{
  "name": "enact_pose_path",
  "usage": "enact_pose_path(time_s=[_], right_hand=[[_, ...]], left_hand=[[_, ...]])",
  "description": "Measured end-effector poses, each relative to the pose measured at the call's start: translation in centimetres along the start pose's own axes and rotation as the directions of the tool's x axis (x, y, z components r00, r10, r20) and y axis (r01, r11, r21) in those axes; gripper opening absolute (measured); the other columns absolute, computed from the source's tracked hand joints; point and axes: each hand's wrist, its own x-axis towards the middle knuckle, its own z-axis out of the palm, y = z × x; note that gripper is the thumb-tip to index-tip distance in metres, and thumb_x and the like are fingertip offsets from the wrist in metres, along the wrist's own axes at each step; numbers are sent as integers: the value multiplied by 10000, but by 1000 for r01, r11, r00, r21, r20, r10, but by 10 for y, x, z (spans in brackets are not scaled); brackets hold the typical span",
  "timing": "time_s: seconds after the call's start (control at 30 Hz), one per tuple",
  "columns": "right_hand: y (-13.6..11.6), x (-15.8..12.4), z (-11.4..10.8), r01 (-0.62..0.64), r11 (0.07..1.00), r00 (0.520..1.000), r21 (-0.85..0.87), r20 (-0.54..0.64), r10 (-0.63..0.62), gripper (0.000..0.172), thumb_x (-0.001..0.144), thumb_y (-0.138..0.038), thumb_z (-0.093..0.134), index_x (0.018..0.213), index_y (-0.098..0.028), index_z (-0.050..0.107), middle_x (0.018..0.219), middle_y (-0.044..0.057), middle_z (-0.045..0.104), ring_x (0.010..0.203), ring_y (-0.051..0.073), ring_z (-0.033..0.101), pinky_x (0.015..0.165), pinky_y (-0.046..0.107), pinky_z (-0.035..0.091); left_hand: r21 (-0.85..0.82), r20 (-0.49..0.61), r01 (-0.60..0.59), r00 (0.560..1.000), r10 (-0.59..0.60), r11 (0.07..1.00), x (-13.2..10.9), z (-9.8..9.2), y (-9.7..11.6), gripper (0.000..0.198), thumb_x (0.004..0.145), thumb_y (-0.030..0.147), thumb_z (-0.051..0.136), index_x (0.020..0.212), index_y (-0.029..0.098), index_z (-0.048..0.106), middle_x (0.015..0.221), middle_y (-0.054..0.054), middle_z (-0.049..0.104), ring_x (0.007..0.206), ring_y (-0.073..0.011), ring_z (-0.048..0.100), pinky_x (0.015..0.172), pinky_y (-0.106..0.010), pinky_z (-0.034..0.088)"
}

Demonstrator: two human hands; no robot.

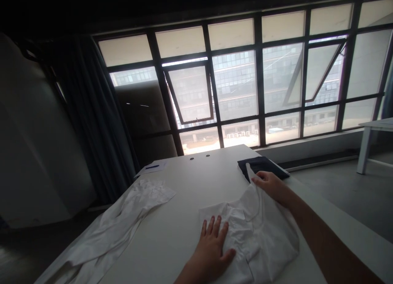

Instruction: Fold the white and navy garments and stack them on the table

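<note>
A white garment (270, 239) with a gathered, ruffled strip lies on the table in front of me, partly lifted on its right side. My left hand (211, 243) rests flat on its left part, fingers spread. With thumb and fingers pinched, my right hand (268, 185) holds up a corner of the same white cloth. Just beyond that hand, a dark folded cloth (268, 166) lies near the table's right edge. The kind of white garment cannot be told for sure.
Along the left side of the white table (172, 218) lies another crumpled white garment (123, 218). Behind it are a paper sheet (155, 167) and a dark pen (152, 166). Windows (235, 87) stand beyond the table, a dark curtain (92, 112) at left, another table (365, 149) at right.
</note>
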Motion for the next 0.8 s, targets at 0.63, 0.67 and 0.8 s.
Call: enact_pose_path(time_s=[0.63, 0.67, 0.8], right_hand=[[-56, -104, 133, 417, 891, 759, -183, 608, -231, 562, 747, -393, 666, 1261, -166, 649, 1212, 179, 717, 1124, 365, 663, 984, 422, 490], [-58, -103, 125, 435, 872, 757, -224, 616, -219, 573, 721, -407, 701, 1245, -178, 660, 1190, 172, 726, 1102, 374, 669, 983, 447, 488], [-57, -93, 106, 481, 757, 785, -442, 602, -146, 635, 589, -400, 834, 1163, -157, 713, 1115, 195, 745, 1020, 422, 686, 953, 541, 482]], left_hand=[[-874, -149, 23, 938, -312, 486, 46, 22, -41, 779, 772, 806, 549, 1225, 173, 550, 781, 21, 622, 645, -156, 583, 615, -273, 466], [-873, -143, 27, 941, -308, 488, 46, 22, -41, 751, 753, 782, 593, 1193, 174, 569, 740, 35, 602, 595, -143, 553, 581, -263, 445], [-863, -145, 9, 954, -264, 505, 42, 18, -37, 548, 712, 632, 740, 1002, 175, 652, 768, 15, 644, 675, -162, 586, 623, -259, 458]])
